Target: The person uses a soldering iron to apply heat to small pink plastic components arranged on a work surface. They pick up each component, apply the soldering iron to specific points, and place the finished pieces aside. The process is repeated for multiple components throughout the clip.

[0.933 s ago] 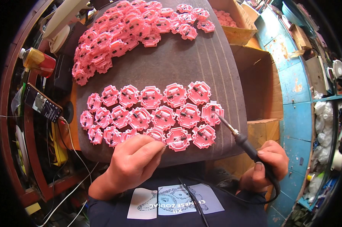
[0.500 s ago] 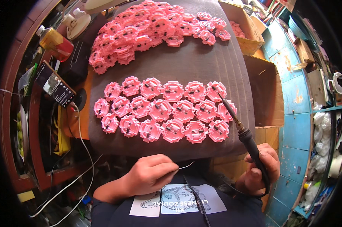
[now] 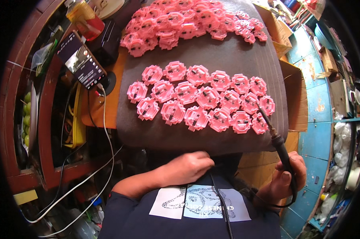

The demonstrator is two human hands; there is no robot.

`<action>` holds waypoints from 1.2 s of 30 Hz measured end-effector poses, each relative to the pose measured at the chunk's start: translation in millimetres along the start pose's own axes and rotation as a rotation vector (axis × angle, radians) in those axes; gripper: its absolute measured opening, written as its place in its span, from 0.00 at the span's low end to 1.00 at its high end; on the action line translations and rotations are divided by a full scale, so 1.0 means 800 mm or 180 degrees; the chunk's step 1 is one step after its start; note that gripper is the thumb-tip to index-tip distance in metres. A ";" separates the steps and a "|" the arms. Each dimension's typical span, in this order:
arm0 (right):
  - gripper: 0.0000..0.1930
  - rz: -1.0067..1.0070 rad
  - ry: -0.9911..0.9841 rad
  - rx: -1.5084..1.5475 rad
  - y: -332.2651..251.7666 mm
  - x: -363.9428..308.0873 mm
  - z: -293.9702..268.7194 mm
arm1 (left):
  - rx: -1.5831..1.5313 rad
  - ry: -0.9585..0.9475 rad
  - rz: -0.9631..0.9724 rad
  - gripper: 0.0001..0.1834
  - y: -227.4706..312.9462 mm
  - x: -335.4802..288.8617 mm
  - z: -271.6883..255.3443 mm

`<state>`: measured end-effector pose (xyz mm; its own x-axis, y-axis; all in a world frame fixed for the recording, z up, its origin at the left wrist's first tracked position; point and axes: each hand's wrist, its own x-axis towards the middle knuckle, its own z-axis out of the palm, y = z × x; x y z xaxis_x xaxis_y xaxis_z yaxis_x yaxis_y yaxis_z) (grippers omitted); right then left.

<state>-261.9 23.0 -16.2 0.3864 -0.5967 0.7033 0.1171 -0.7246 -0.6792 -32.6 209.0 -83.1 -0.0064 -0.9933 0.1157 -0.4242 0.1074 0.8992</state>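
My right hand (image 3: pixel 288 177) grips a soldering iron (image 3: pixel 283 151) by its black handle. Its tip slants up to the right end of the pink plastic parts (image 3: pixel 208 98) laid in three rows, touching or just over one in the middle row. These parts have scalloped rims and small black and silver pieces inside. Closed, my left hand (image 3: pixel 192 167) hovers in front of the table's near edge, fingers pinched. The thin silvery solder wire that stuck out of it a moment ago cannot be made out against the dark background now.
A heap of similar pink parts (image 3: pixel 180 20) lies at the back of the dark brown table (image 3: pixel 204 51). Cardboard boxes (image 3: pixel 293 89) stand along its right side. To the left are a lit phone (image 3: pixel 81 59) on a stand, a white cable (image 3: pixel 105 119) and a bottle (image 3: pixel 84 20).
The view has shifted, so the table sits farther right and higher. The iron's tip has gone from a far-row part to a middle-row one. My left hand has turned, hiding the wire.
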 end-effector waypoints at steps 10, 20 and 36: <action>0.25 -0.0134 -0.0108 0.0073 0.007 0.000 0.005 | 0.0465 0.0513 -0.1351 0.08 -0.073 -0.155 -0.025; 0.26 -0.0102 -0.0182 0.0095 0.014 0.010 0.025 | 0.1112 0.2330 -0.0996 0.08 -0.071 -0.203 -0.030; 0.24 -0.0247 -0.0471 0.0256 0.008 0.017 0.044 | -0.0214 0.4566 -0.1485 0.05 -0.153 -0.221 -0.005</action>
<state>-223.9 22.1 -18.0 0.5031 -0.4786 0.7196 0.2222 -0.7330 -0.6429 23.8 371.2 -212.2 0.9943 -0.0590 0.0891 -0.0973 -0.1555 0.9830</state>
